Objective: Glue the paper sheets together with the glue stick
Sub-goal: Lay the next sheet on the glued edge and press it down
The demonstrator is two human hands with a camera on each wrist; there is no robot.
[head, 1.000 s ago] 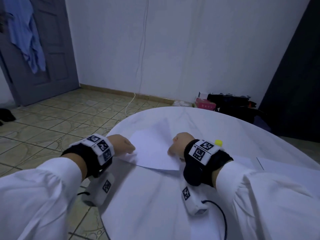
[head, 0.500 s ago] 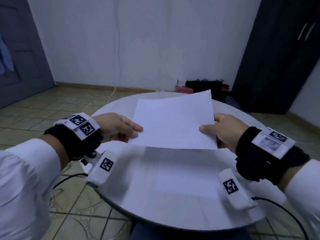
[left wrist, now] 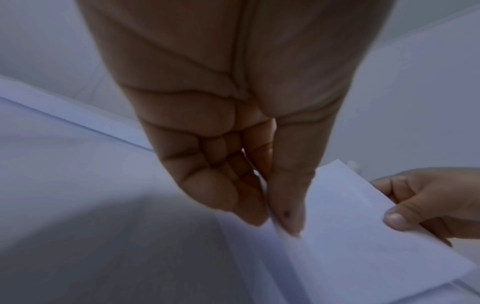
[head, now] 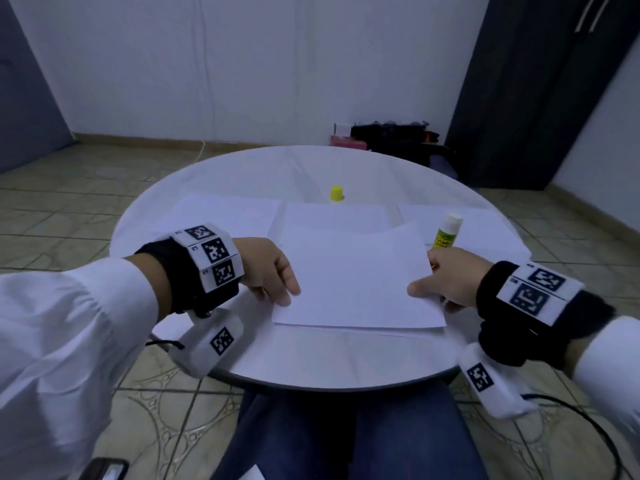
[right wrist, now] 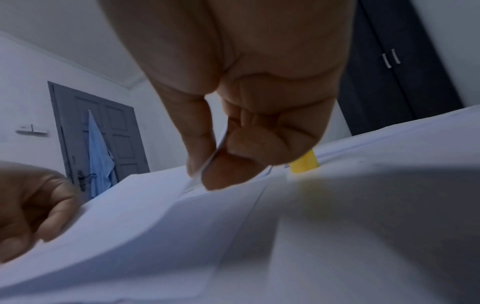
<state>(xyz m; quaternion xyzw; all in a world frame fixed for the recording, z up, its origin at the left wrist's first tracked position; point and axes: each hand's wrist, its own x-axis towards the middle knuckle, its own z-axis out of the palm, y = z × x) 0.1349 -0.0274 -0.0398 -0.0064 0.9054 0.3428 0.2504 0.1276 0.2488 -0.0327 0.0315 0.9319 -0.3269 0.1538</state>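
Observation:
I hold a white paper sheet [head: 356, 278] low over the round white table [head: 311, 362], above another sheet [head: 332, 216] that lies flat. My left hand [head: 277, 282] pinches its left edge between thumb and fingers [left wrist: 285, 205]. On the opposite edge my right hand [head: 436, 282] pinches the sheet between thumb and forefinger [right wrist: 223, 174]. An uncapped glue stick [head: 446, 232] with a yellow-green label stands just beyond my right hand. Its yellow cap [head: 336, 193] stands at the far middle of the table.
More white sheets lie at the table's left [head: 221, 213] and right [head: 485, 226]. A dark wardrobe [head: 540, 91] stands at the back right, with bags and a pink box [head: 348, 143] on the floor behind the table. My knees [head: 346, 434] are under the near edge.
The view has swung right to the table's middle. The sheet taken up at the left now hangs lower, over the flat central sheet, held by both hands.

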